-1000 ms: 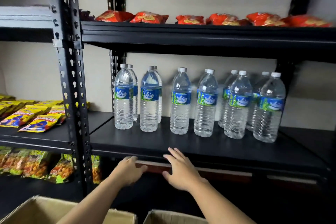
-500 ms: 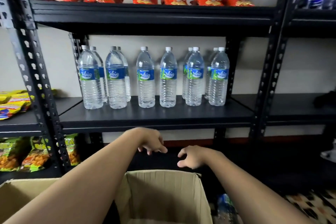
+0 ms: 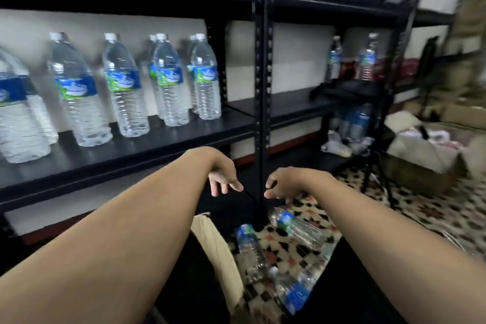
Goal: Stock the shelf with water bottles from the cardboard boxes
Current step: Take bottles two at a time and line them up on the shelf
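The black shelf [image 3: 163, 137] is carrying a row of upright water bottles [image 3: 168, 81] toward its back, with bare board lying in front of them and beside the upright post [image 3: 261, 87]. Below it, only a flap of the cardboard box [image 3: 215, 250] is showing between the forearms, and its inside is staying out of sight. Three loose bottles are lying on their sides on the patterned floor [image 3: 420, 205] just right of the box: one [image 3: 249, 247] beside the flap, one [image 3: 297, 226] near the foot of the post, and one [image 3: 294, 292] nearest the camera. The left hand [image 3: 223, 179] and right hand [image 3: 281, 185] are hanging above them, fingers loosely curled downward, gripping nothing and touching nothing.

The likeliest trouble is sitting on the floor. A lying bottle is round, so a glancing touch is probably sending it rolling under the rack or underfoot. The thin ribbed plastic is likely giving under a hard squeeze and slipping. On the shelf, the standing bottles are tall and narrow, so a new one pushed in carelessly is risking a toppling row.
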### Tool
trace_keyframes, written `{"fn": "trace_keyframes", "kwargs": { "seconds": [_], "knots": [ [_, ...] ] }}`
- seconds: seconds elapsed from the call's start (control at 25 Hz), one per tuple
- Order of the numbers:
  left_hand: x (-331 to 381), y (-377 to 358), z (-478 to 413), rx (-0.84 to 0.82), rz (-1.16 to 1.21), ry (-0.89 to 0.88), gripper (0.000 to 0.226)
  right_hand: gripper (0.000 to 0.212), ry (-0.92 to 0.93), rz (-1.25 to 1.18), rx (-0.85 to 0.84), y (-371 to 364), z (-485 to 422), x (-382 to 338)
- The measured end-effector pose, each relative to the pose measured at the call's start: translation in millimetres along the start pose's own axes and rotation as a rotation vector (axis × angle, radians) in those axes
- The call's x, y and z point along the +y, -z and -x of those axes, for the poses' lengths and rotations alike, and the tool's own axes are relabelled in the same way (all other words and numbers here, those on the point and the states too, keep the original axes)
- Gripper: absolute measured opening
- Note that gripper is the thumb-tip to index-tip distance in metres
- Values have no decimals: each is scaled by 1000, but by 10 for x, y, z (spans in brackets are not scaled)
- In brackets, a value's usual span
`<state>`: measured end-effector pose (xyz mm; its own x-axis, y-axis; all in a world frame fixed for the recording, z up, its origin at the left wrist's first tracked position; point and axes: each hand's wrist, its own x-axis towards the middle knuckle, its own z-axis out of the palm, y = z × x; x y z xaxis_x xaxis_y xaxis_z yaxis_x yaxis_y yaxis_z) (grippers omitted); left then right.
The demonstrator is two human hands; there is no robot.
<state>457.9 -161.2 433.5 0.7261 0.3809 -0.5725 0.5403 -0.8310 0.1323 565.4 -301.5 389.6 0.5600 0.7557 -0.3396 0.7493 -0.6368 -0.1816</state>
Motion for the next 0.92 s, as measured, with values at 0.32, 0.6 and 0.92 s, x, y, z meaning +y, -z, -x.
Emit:
{"fn": "trace_keyframes", "kwargs": {
  "seconds": [0.32, 0.6, 0.92],
  "knots": [
    [631, -91, -576, -61, -44, -152, 49, 38, -195, -53, -27, -11, 322, 834],
    [357, -644, -1754, 69, -11, -140, 61, 44, -186, -157, -123, -490, -637, 1333],
    [310, -1178, -3396, 13, 66, 6, 54, 37, -214, -252, -247, -1141, -2065, 2111]
  ]
}}
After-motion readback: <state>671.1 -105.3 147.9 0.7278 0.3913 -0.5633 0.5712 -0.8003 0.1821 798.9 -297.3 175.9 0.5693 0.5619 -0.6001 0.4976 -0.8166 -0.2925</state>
